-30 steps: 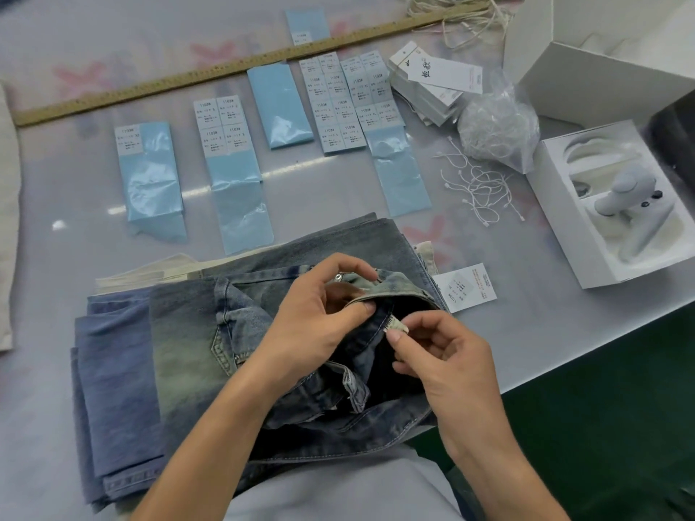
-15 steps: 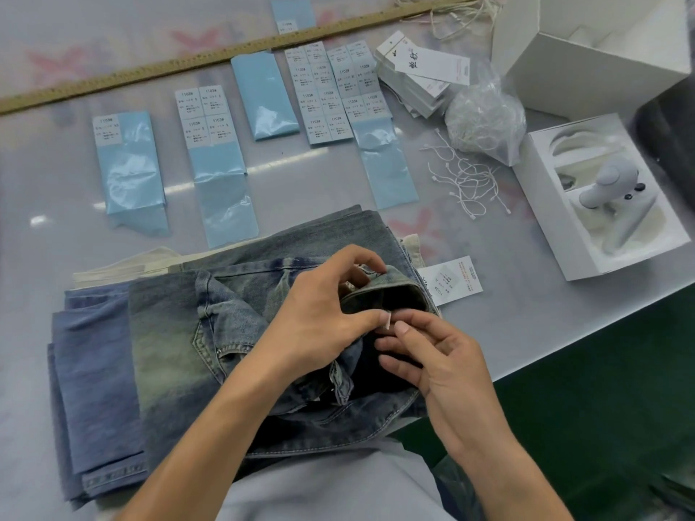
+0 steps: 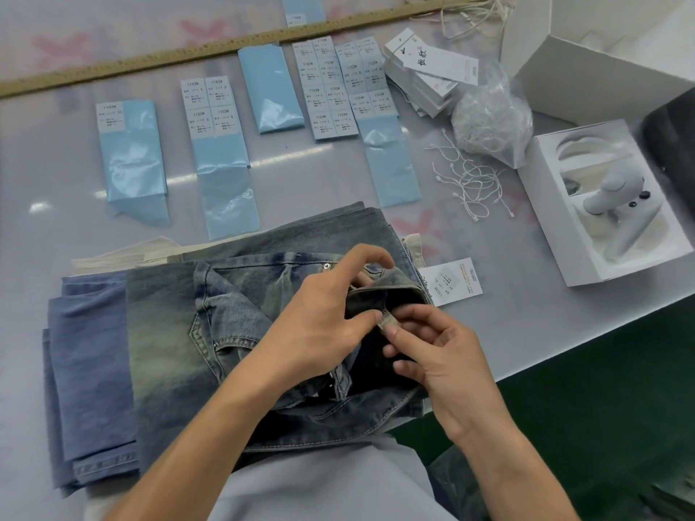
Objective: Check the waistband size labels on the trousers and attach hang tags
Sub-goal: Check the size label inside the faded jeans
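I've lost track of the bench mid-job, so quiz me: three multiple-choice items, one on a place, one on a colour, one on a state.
1. The single hang tag lies:
A. right of the jeans
B. inside the white box
C. on the ruler

2. The sticker backing sheets are:
A. yellow
B. light blue
C. red

3. The right hand:
A. rests flat
B. holds a string
C. pinches the size label

Answers: A, the tag sits on the table by the waistband; B, all are pale blue; C, its fingers grip the small label.
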`<state>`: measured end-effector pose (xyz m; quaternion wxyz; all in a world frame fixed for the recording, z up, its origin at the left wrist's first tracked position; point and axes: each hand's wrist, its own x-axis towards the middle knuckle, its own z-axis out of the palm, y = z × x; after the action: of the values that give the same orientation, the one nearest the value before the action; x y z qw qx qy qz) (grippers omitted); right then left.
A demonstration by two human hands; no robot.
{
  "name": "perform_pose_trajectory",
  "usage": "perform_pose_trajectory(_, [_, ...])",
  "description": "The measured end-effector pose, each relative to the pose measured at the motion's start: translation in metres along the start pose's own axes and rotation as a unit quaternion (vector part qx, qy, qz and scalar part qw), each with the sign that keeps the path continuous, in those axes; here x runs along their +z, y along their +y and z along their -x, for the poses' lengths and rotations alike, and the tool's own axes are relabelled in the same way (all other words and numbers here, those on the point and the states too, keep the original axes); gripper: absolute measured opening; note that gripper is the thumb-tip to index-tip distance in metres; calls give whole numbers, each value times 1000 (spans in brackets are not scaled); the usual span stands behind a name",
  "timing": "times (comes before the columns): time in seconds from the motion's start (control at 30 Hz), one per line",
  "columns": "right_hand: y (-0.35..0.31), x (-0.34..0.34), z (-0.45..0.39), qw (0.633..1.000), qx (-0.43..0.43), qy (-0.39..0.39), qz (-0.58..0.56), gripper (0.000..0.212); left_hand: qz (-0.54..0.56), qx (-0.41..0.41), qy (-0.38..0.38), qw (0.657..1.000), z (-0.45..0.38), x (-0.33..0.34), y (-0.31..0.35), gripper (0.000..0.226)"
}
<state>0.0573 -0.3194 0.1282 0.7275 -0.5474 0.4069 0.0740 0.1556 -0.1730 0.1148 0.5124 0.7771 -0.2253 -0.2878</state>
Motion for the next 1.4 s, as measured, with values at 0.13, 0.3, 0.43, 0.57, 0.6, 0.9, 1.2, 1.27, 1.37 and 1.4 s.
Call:
perform_pose_trajectory(0.13, [0, -3, -2, 1000, 8, -13, 23, 12, -60, 40, 15, 997, -1, 3, -4, 34])
perform_pose_trajectory(0.3, [0, -5, -3, 1000, 3, -14, 6, 15, -137, 59, 33, 988, -1, 7, -7, 24])
perform_pose_trajectory(0.43, [2, -3, -3, 1000, 2, -14, 4, 13, -140, 67, 40, 987, 0, 6, -6, 19])
perform_pose_trajectory(0.57, [1, -2, -3, 1000, 7, -23, 9, 7, -146, 65, 24, 987, -2, 4, -2, 18])
perform_pose_trajectory(0.6, [2, -3, -4, 1000, 6, -24, 13, 12, -148, 65, 19, 987, -2, 4, -2, 18])
perform_pose_trajectory(0.9, [4, -5, -7, 1000, 8, -15, 9, 12, -144, 62, 24, 987, -6, 4, -5, 17])
perform_pose_trajectory(1.2, [1, -3, -6, 999, -19, -14, 46, 11, -46, 7, -68, 997, -6, -10, -3, 33])
perform_pose_trajectory(1.27, [1, -4, -8, 998, -31, -13, 51, 3, 15, -34, -97, 995, 1, -30, -3, 43])
perform_pose_trajectory(1.37, [-1, -2, -8, 992, -77, -3, 96, 1, -82, -75, -66, 992, 27, -69, -17, 57])
perform_pose_trajectory(1.4, [-1, -1, -7, 989, -98, -9, 114, 6, -117, -97, -92, 984, 40, -81, -23, 63])
